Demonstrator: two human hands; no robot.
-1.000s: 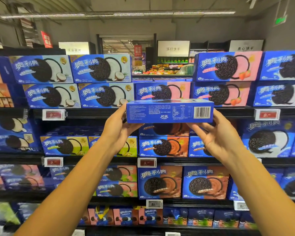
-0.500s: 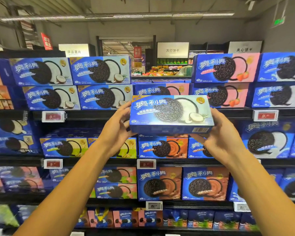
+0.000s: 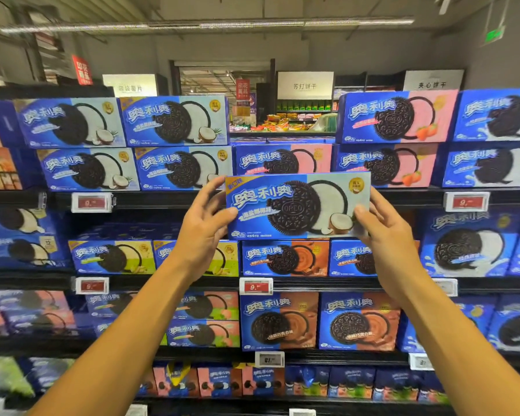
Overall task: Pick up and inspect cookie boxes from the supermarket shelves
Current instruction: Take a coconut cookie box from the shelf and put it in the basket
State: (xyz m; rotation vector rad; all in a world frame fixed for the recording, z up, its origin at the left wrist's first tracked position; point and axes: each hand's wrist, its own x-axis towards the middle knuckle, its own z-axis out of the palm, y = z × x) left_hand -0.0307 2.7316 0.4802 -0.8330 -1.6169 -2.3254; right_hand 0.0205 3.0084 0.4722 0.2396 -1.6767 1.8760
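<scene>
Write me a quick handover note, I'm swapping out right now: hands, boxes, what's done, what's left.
Left hand grips the left end of the coconut cookie box; right hand grips its right end.
The box is held off the shelves, front face toward the camera, in front of the top shelf edge.
Done: one box picked up, under inspection.
Left: finish looking, put it back, check other boxes.

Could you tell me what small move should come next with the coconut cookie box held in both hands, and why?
Probably slide the coconut cookie box back into the gap on the top shelf beside the matching coconut boxes. The left hand and right hand grip its ends, with its front face toward the camera.
</scene>
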